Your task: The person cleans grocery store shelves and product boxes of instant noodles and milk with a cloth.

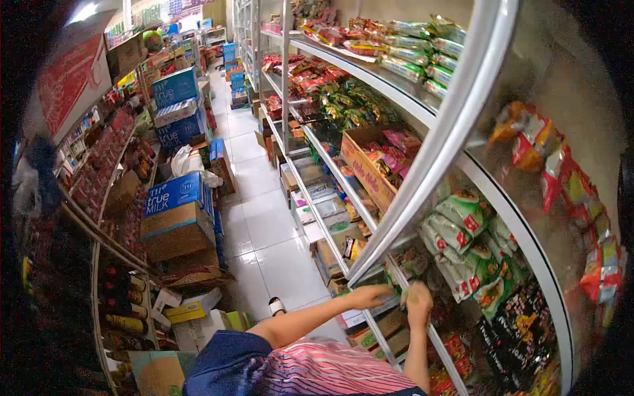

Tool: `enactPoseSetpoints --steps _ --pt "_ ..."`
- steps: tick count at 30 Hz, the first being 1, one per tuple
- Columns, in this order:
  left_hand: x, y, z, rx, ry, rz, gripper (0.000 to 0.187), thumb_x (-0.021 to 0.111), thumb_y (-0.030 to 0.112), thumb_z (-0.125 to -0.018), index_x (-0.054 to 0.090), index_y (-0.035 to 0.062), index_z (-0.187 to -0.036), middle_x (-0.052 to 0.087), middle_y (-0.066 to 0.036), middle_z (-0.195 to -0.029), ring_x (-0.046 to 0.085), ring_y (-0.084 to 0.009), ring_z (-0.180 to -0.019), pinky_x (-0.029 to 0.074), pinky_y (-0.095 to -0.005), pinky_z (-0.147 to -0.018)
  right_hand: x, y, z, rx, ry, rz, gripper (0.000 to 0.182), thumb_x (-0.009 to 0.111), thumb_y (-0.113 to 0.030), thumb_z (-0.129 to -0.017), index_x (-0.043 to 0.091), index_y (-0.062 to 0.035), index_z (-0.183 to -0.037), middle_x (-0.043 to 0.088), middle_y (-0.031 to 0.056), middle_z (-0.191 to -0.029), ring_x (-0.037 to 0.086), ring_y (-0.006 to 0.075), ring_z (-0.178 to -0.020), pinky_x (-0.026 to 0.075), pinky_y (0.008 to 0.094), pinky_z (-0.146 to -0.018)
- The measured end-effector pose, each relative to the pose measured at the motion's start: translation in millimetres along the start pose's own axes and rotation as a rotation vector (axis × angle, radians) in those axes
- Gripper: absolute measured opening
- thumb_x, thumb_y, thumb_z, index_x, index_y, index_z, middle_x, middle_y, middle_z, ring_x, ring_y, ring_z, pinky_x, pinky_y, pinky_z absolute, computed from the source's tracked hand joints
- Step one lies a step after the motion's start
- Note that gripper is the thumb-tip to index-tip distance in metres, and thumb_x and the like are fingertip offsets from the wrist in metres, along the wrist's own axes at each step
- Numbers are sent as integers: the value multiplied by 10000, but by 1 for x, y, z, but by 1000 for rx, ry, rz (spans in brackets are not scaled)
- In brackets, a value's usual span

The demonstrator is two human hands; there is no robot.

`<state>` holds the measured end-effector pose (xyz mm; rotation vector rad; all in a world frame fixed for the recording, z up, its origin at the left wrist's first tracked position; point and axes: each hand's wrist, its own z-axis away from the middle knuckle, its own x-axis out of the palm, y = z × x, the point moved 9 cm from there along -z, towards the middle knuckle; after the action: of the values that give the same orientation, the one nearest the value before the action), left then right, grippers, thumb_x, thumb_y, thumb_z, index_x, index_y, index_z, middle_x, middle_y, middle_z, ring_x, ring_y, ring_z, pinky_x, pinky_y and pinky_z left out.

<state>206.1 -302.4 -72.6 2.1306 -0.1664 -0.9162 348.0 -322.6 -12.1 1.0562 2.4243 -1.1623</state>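
Navy short sleeve [228, 356]; pink dark-striped front [330, 369]; white-strapped sandal [276, 306].

Head view forward and down the aisle [261, 214], murky edges unclear

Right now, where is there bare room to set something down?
White floor tiles lie bare between the TH true MILK carton and the metal racks. It is crowded beside the right hand: green-and-white packets and black packets bunch together.
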Motion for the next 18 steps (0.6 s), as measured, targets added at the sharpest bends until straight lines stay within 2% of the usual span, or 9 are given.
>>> enactPoseSetpoints --steps 2,4,6,7,10,14,16,17,18 --pt "-30 1 38 -342 -166 270 368 544 223 -817 521 27 -1128 552 -152 -1110 569 -263 -947 434 -329 -839 -5 -51 13 -103 -97 28 26 549 -10 -663 553 15 -667 562 156 -708 553 301 -696 441 363 -653" --pt "-65 -36 89 -467 -20 281 319 533 230 -836 559 30 -1083 604 -136 -1010 577 -219 -934 435 -322 -831 27 -36 48 102 -277 -243 114 599 -51 -588 589 -1 -689 581 137 -703 556 296 -700 446 362 -663" --pt "-138 -61 144 -692 257 302 304 530 226 -845 568 22 -1067 625 -116 -957 582 -196 -910 441 -324 -823 79 -38 57 320 -405 -519 107 607 -97 -632 572 3 -652 558 124 -646 549 271 -639 437 332 -625" --pt "-181 -67 168 -677 426 295 296 526 227 -853 573 15 -1054 626 -106 -966 585 -176 -878 449 -315 -809 100 -49 47 202 -312 -497 179 604 -112 -688 503 -8 -582 507 85 -572 501 201 -561 401 305 -562" --pt "-351 16 220 -764 917 -58 230 531 181 -835 616 11 -964 632 -79 -920 573 -141 -860 446 -282 -776 166 -112 -28 343 -587 -518 193 640 -144 -702 503 -36 -619 501 37 -639 458 123 -610 390 290 -556" --pt "-487 198 278 -342 1503 -622 159 480 91 -801 616 21 -843 608 -56 -802 559 -157 -733 442 -279 -703 202 -244 -186 -120 -383 -505 192 648 3 -664 517 -41 -796 581 73 -844 551 187 -815 426 308 -737" --pt "-508 274 317 20 1566 -681 243 450 146 -812 542 -15 -969 575 -175 -895 556 -249 -824 439 -338 -775 182 -332 -253 -523 -122 -470 238 683 -11 -655 544 -53 -843 597 115 -951 557 233 -911 422 350 -828" --pt "-507 321 302 314 1252 -759 391 408 266 -825 494 -40 -1052 530 -257 -1008 523 -340 -922 418 -416 -817 165 -377 -273 -711 -25 -436 286 711 -33 -636 555 -55 -873 600 125 -940 564 244 -880 436 356 -807" --pt "-499 360 315 410 1284 -826 444 397 292 -814 482 -40 -1096 516 -251 -1032 469 -369 -989 344 -475 -883 149 -410 -287 -860 65 -485 284 711 -34 -636 556 -55 -872 601 125 -938 564 244 -878 436 356 -805"
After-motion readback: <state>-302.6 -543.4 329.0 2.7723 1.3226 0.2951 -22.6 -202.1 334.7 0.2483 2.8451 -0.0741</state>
